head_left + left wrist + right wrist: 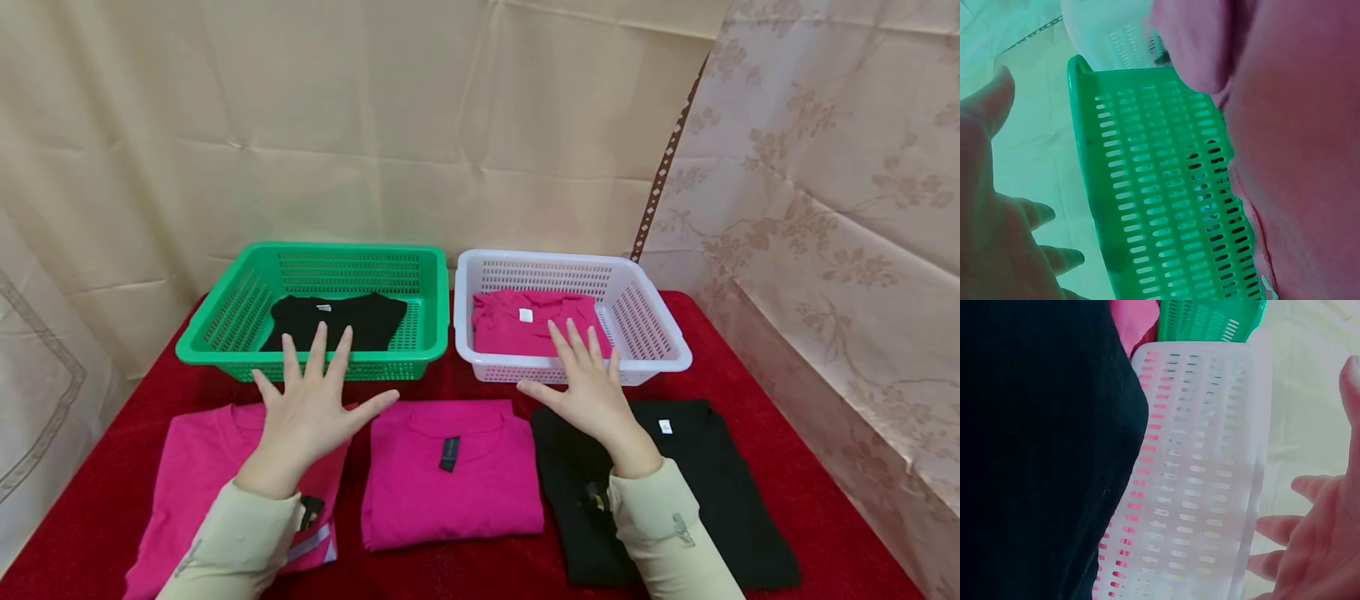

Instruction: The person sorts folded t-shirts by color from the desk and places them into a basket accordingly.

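Observation:
In the head view my left hand (306,417) is spread palm down above the left pink shirt (195,467), its fingertips over the front rim of the green basket (382,367). My right hand (596,400), fingers also spread, hovers over the folded black shirt (720,500), fingertips before the white basket (652,365). Neither hand holds anything. A folded magenta shirt (457,508) lies between them. Inside the green basket is a black garment (367,317); the white one holds a pink garment (498,333). The wrist views show the left hand (997,206) and right hand (1322,531) beside the baskets.
A red cloth (847,533) covers the table. Behind the baskets hangs a beige curtain (337,125), with a floral curtain (840,208) along the right side and pale fabric (45,358) at the left.

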Demonstrator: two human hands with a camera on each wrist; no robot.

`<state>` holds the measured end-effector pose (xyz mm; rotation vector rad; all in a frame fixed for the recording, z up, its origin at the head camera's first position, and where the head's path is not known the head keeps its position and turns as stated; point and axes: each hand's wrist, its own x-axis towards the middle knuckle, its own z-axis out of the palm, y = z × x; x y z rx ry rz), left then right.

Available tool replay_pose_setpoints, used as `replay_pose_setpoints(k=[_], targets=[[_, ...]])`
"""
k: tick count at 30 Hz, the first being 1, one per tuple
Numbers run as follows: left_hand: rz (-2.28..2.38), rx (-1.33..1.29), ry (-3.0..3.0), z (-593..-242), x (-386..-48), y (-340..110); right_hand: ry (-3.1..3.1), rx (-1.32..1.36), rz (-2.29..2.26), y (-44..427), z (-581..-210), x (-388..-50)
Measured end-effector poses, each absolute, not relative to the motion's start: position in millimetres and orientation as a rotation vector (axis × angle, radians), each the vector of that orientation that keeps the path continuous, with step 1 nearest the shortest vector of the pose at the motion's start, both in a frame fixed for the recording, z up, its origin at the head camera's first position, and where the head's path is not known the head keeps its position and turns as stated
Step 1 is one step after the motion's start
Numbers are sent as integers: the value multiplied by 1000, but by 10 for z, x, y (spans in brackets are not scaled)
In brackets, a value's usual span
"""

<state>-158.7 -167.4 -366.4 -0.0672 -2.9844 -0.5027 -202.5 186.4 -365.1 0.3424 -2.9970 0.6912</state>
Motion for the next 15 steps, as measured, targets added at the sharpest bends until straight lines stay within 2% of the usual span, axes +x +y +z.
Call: replay_pose_setpoints(k=[15], targets=[[-871,-155,-2944,-3577,-1452,-1556,-2910,421,1350,1956,-3594,-1843]])
